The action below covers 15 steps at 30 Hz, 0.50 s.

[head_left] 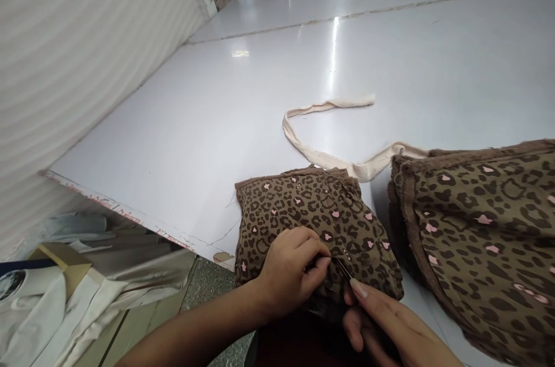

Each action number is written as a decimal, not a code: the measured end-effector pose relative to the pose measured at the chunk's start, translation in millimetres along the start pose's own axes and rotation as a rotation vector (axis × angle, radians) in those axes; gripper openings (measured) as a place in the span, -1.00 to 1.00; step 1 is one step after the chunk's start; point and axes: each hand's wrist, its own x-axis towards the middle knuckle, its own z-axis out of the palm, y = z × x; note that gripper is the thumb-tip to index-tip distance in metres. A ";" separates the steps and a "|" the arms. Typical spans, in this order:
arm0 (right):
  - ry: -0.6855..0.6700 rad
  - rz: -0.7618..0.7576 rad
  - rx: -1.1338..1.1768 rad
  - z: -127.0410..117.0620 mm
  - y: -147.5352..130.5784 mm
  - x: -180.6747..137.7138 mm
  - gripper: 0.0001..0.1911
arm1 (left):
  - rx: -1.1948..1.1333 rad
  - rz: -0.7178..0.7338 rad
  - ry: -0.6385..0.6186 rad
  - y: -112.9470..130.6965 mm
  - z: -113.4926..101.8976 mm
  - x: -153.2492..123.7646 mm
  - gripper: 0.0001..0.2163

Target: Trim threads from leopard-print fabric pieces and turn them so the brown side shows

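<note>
A stack of leopard-print fabric pieces (pixel 303 205), brown with pink spots, lies at the table's near edge. My left hand (pixel 295 266) rests on it, fingers curled and closed in a pinch on the printed fabric. My right hand (pixel 385 318) grips a slim, two-pronged metal tool (pixel 342 268), like tweezers or thread snips. Its tips meet the fabric right beside my left fingertips. Whatever lies between tips and fingers is too small to make out. The tool's rear end is hidden in my right hand.
A larger leopard-print pile (pixel 485 240) sits on the right. A pale fabric strip (pixel 299 144) curls over the white table (pixel 195 124) behind the stack. White layered material (pixel 95 26) rises at left. Below it are pale garments (pixel 52 309) and a yellowish box (pixel 65 266).
</note>
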 end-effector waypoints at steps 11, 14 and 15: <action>-0.010 0.030 0.065 8.7 -3.9 1.6 -0.52 | 0.076 0.130 0.008 -1.2 -1.8 -1.3 -0.87; -0.019 0.008 0.017 8.9 -4.3 0.3 -0.47 | 0.100 0.168 0.017 -1.2 -2.9 -1.9 -0.86; -0.022 0.007 0.005 8.9 -4.2 -0.1 -0.45 | 0.104 0.175 0.017 -1.3 -3.1 -2.1 -0.85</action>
